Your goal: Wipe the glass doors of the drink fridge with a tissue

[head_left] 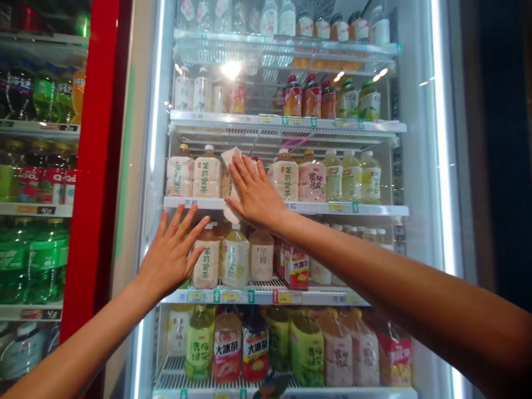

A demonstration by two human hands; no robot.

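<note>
My right hand (pixel 255 191) presses a white tissue (pixel 230 157) flat against the glass door (pixel 257 138) of a lit drinks fridge. The palm and fingers cover much of the tissue; its upper corner and lower end stick out on the left side. Fingers spread, my left hand (pixel 172 252) rests on or just in front of the same glass, lower and to the left, holding nothing. Behind the glass, near both hands, stand bottles of pale tea, such as a jasmine tea bottle (pixel 206 173) and a yellowish bottle (pixel 235 255).
Several shelves of bottles fill the fridge, with a price rail (pixel 374 209) along each front edge. Bright light strips (pixel 443 138) run down both sides. To the left, beyond a red frame (pixel 93 166), another cooler holds green soda bottles (pixel 47 252). Light reflections show on the glass.
</note>
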